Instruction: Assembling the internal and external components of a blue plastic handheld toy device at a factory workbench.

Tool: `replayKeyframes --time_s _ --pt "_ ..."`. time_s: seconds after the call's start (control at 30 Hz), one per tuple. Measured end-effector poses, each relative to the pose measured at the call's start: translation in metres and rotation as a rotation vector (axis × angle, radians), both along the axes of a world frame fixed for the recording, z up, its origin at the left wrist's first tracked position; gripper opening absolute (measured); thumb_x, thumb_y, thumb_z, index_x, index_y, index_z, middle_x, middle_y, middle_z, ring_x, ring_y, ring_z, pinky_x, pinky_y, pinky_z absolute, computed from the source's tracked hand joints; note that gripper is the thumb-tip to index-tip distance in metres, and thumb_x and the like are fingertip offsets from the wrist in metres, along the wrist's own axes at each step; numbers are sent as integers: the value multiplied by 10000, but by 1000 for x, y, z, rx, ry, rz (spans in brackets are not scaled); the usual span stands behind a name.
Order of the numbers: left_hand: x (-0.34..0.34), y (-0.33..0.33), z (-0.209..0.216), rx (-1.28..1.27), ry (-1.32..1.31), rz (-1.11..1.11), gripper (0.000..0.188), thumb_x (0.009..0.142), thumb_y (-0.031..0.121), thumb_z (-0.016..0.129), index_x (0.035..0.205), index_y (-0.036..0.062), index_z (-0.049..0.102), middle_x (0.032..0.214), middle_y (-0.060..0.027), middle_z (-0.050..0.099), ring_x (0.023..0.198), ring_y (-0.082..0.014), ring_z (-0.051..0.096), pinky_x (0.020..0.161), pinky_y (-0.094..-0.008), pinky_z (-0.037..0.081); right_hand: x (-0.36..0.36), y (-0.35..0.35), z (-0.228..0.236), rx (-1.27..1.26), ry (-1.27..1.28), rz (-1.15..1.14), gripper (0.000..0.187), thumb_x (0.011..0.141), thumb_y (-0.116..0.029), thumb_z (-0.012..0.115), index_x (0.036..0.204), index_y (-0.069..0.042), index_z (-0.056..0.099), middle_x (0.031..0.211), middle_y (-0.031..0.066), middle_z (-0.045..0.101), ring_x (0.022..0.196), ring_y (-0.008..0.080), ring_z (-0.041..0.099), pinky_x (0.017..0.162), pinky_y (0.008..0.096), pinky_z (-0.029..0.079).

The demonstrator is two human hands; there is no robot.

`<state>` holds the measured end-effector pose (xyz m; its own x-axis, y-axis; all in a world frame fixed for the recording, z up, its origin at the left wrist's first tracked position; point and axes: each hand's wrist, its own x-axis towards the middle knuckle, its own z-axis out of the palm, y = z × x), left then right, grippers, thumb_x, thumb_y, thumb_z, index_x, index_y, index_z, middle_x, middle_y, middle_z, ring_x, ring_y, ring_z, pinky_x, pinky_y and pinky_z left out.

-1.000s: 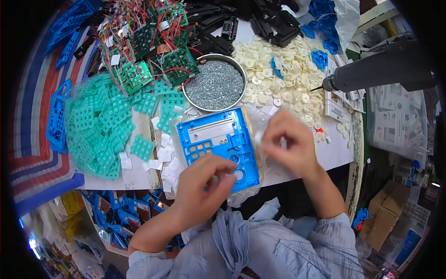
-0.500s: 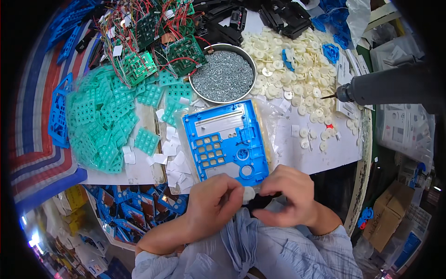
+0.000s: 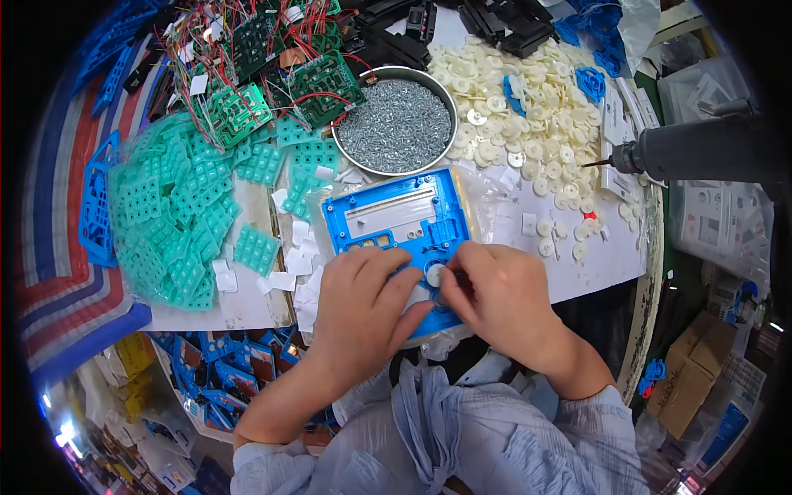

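Observation:
A blue plastic casing (image 3: 450, 216) lies face down on the bench in front of me, with a pale strip window and round openings. My right hand (image 3: 511, 301) pinches a small white disc (image 3: 435, 275) between thumb and fingers, at the upper round opening of the casing. My left hand (image 3: 355, 301) lies over the casing's lower left part, open, thumb and fingers apart, covering most of the key openings. Whether the disc is seated in the opening I cannot tell.
A round metal bowl (image 3: 454, 107) of screws stands behind the casing. Cream discs (image 3: 536, 124) are heaped at right, near a hanging power screwdriver (image 3: 685, 153). Green keypads (image 3: 169, 198), wired circuit boards (image 3: 322, 91) and white paper squares (image 3: 299, 262) lie at left.
Both hands have moved forward from the bench's front edge onto the casing. My left hand has opened out over it, and the white disc now shows in my right fingers.

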<state>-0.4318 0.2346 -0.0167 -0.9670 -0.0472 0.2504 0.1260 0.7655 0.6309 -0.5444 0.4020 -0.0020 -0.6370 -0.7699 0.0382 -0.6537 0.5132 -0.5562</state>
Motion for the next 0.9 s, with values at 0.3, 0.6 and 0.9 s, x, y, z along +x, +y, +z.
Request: replayKeyframes --time_s 0.3,0.6,0.9 --pt "1 -9 -12 -201 -15 -149 431 752 151 730 1178 106 683 1152 -55 607 1060 -282 554 902 -452 446 11 -12 -7 123 72 -102 200 840 -169 677 747 -46 551 635 118 615 575 294 644 497 415 498" --pt "-7 -14 -8 -368 22 -280 383 783 168 691 1157 82 689 1204 -43 613 1103 -253 562 972 -482 423 0 -12 2 192 -45 -63 193 850 -177 673 758 -39 574 655 135 636 597 331 654 532 444 508" --pt "-10 -17 -4 -470 22 -386 373 800 162 657 1163 80 684 1221 -24 625 1174 -199 570 1089 -553 331 -39 17 32 2 -280 -211 169 818 -150 756 845 -35 636 620 89 618 529 214 627 504 334 459"
